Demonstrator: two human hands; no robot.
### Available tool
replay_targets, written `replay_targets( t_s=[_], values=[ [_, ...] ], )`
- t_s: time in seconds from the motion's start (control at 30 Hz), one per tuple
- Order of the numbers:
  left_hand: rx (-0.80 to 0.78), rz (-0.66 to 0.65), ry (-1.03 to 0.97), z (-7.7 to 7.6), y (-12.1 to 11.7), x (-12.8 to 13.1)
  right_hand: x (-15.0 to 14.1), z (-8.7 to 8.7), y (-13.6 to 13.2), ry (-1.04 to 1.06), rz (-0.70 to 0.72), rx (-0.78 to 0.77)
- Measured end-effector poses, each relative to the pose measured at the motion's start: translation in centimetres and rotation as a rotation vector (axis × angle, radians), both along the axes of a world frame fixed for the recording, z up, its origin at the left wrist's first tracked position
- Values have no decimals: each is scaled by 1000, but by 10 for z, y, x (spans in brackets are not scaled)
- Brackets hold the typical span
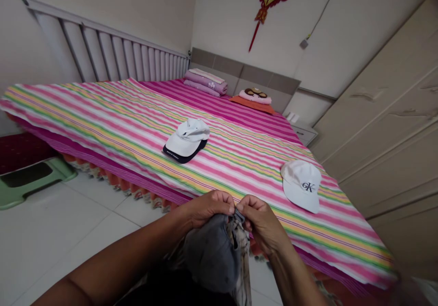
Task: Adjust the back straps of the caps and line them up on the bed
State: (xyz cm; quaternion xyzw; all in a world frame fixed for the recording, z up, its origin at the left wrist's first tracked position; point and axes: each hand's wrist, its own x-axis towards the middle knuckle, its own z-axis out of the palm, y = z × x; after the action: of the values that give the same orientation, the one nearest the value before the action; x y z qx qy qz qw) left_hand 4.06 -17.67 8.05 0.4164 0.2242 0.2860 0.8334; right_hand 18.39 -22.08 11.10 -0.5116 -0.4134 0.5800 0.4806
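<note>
My left hand and my right hand meet over the near edge of the bed, with their fingers pinching a small dark strap or buckle at the back of a grey cap. A patterned cloth hangs beside the cap, and I cannot tell what it is. On the striped bedspread, a white cap with a navy brim lies ahead of my hands. A white cap with a dark "CK" logo lies closer, to the right.
Folded bedding and a small pillow sit by the grey headboard. A white radiator lines the left wall, and a beige wardrobe stands at right. A green stool is on the tiled floor.
</note>
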Motion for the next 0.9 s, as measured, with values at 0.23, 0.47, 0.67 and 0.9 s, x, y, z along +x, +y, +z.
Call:
replay_targets(
  t_s=[0.23,0.47,0.67,0.9],
  values=[
    [1,-4,15,-3,-1,-1,9,6,1,-38,138,-47],
    [-16,-53,-22,-5,-2,-2,11,9,1,-60,161,-72],
    [-22,-20,-22,-4,-1,-2,13,6,-4,-75,118,-40],
    [-27,-19,-46,-2,-1,-1,14,3,-12,-252,96,138]
  ],
)
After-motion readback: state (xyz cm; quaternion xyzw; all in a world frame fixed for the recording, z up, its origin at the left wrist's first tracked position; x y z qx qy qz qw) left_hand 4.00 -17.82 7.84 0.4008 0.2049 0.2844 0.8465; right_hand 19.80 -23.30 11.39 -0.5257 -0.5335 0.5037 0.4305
